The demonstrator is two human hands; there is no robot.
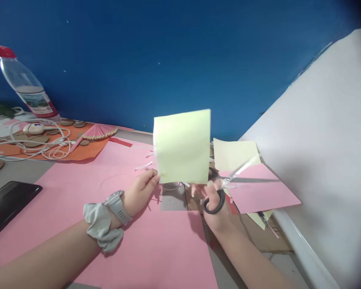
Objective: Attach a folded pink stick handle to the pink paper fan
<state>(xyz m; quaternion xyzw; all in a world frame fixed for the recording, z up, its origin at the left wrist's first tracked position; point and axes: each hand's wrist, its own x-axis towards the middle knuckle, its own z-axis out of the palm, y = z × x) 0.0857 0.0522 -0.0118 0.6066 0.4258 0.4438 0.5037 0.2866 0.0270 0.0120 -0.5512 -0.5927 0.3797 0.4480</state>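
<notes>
A sheet of pale yellow-green paper (183,147) is held up in front of me, its lower corners at my two hands. My left hand (142,190) is closed, pinching the lower left corner between thumb and fingers. My right hand (213,202) has its thumb through a black handle loop of a pair of scissors (226,182), and its fingertips are at the paper's lower right corner. The scissors' blades are spread apart and point right, away from the paper. Some of the right fingers are hidden behind the paper's lower edge.
Large pink paper (168,249) covers much of the table. A black phone (12,200), white cable (58,144), pink folded fan (98,132) and tilted-looking bottle (30,84) are on the left. Cream paper (234,152) and another pink sheet (263,192) lie right, by the white wall (325,132).
</notes>
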